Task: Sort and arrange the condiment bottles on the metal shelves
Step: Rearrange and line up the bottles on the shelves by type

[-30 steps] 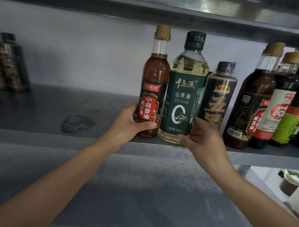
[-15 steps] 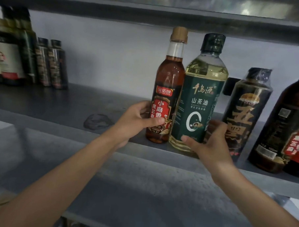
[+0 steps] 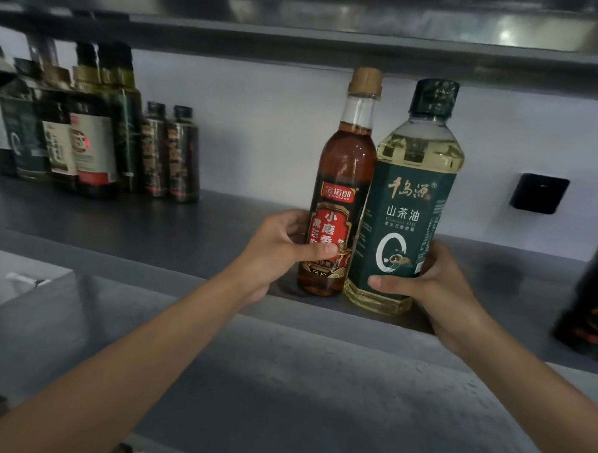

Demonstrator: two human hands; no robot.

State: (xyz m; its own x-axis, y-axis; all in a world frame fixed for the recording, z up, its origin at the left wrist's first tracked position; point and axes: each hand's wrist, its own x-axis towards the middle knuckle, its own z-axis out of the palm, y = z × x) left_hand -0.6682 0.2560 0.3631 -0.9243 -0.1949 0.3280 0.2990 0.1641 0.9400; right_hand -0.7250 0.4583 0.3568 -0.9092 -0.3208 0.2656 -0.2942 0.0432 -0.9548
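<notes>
left hand gripped the brown bottle low on its red label, thumb across the front, fingers curled behind. right hand gripped the green bottle near its base, thumb across the label front, fingers wrapped round the far side. both bottles stood upright and touching side by side at the front edge of the shelf, brown bottle on the left. brown bottle carried a tan cap; green bottle carried a dark green cap and held pale yellow oil. a cluster of dark bottles stood at the shelf's far left by the wall, well apart from the held pair. one dark bottle showed at the right edge, partly cut off. a black box sat on the wall.
</notes>
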